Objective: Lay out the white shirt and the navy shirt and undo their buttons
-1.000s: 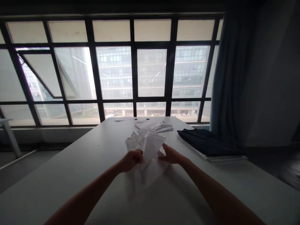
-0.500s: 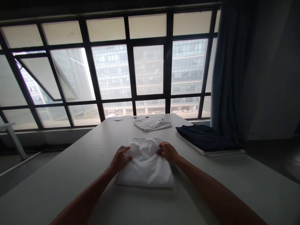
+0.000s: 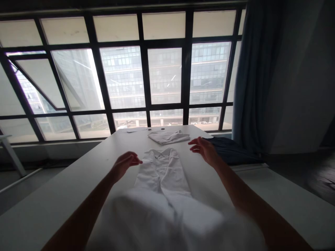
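The white garment [image 3: 163, 170], a bunched bundle between both hands a second ago and a compact folded shape half a second ago, now stretches out long, its near part a blurred billow towards the viewer. The left hand's grip [image 3: 125, 164] has let go, fingers now just beside the cloth's edge; the right hand's grip [image 3: 204, 150] has released too, swinging out rightward, empty

white garment [image 3: 161, 174], another white cloth [image 3: 169, 138] beyond it, dark navy cloth [image 3: 231, 151] to its right, greyish-white table [image 3: 90, 169] beneath it
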{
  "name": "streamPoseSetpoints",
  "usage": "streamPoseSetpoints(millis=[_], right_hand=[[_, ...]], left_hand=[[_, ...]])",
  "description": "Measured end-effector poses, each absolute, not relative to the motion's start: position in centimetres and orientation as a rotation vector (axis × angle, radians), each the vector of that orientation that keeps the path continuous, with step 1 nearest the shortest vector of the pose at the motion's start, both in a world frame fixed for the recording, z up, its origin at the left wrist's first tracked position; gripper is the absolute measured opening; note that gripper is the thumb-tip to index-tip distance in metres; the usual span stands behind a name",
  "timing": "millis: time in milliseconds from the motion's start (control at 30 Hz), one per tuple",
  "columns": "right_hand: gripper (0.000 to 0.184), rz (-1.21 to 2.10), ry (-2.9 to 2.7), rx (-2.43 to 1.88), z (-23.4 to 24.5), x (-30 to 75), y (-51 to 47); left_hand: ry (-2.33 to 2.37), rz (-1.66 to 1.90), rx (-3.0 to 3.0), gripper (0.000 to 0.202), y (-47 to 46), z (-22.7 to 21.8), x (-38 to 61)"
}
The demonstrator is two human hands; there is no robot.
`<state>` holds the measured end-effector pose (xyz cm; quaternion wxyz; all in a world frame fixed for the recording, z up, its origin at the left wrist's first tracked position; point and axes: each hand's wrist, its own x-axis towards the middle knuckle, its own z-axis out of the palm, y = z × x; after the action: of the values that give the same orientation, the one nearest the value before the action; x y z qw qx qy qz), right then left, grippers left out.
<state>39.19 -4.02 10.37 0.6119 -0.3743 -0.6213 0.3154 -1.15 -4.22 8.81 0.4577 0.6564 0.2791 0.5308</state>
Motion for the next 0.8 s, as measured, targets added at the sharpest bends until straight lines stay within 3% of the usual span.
streamPoseSetpoints(millis=[100,233,367,467,567,700,800], right_hand=[[0.059,0.731,-1.766,-1.078,7.4,36.3,-3.8],[0.056,0.574,-2.331,-0.957,4.6,30.8,-5.0],[0.049,0.424,-2.540,-0.943,3.6,27.6,-6.1],[0.032,0.382,-2.563,-1.141,4.1,28.2,-5.2],[0.026,0.212,-2.464,-1.338,5.2,31.4,-3.8],[0.014,-0.005,-2.363,-1.711,6.4,36.7,-2.5],[0.020,-0.127,-2.342,-1.914,6.6,37.9,-2.4]], left_hand=[[0.788,0.950,2.118,0.033,-5.4,6.4,1.7],[0.745,0.578,2.648,0.048,-6.4,3.7,5.0],[0.925,0.555,2.864,0.028,-5.4,3.5,5.3],[1.181,0.516,2.872,0.051,-3.6,4.6,2.9],[1.536,0.501,2.638,0.063,-2.1,5.7,-1.6],[1.708,0.406,2.345,0.053,-1.3,6.1,-7.2],[1.723,0.292,2.318,0.030,-1.6,5.9,-7.7]])
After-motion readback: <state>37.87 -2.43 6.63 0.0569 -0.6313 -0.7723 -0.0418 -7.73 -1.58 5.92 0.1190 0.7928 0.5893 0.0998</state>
